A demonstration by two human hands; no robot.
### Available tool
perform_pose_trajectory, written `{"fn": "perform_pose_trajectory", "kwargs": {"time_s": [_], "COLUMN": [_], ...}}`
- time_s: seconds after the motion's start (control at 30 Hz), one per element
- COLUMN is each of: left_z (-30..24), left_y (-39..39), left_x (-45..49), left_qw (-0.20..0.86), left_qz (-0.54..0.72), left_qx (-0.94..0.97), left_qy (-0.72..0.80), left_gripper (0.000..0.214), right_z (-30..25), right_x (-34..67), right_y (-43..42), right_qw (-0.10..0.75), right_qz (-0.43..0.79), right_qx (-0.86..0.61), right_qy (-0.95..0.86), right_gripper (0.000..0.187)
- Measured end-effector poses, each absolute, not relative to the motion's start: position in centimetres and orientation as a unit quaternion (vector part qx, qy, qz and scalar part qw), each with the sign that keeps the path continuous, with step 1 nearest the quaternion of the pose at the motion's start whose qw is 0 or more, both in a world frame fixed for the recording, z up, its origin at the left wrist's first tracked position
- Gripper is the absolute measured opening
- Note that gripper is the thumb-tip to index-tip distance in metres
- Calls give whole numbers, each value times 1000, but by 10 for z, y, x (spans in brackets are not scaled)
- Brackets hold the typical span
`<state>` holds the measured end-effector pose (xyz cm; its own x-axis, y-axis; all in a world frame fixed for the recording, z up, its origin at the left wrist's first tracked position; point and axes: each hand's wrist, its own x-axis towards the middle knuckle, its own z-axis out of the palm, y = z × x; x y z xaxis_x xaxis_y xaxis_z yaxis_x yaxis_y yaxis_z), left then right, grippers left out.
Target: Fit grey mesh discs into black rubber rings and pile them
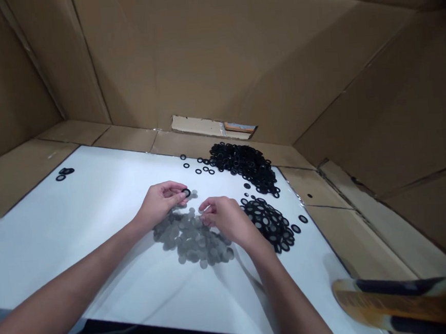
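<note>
My left hand pinches a black ring with a greyish centre between thumb and fingers, just above the white sheet. My right hand is beside it, over the right part of a pile of thin grey discs. Its fingers are curled inward with the tips close together; whether a disc is between them I cannot make out. To the right of that hand lies a heap of black rings with grey centres. Farther back is a larger heap of plain black rings.
Several loose rings lie left of the back heap, and a few more black rings at the far left. Cardboard walls enclose the white tabletop. A blurred yellow-brown cylinder with dark bands stands at the lower right.
</note>
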<state>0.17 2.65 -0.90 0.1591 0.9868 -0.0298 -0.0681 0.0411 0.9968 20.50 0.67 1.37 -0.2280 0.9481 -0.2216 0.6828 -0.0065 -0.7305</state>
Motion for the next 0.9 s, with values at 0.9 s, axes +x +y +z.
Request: {"fn": "perform_pose_trajectory", "kwargs": {"time_s": [0.9], "left_z": [-9], "left_y": [15], "left_x": [11], "left_qw": [580], "left_qz": [462], "left_qx": [546], "left_qy": [390], "left_gripper": [22], "right_z": [8], "right_x": [190], "right_y": [9], "right_qw": [423], "right_qz": [523], "right_qx": [-530], "right_qy": [-517], "right_gripper": [40]}}
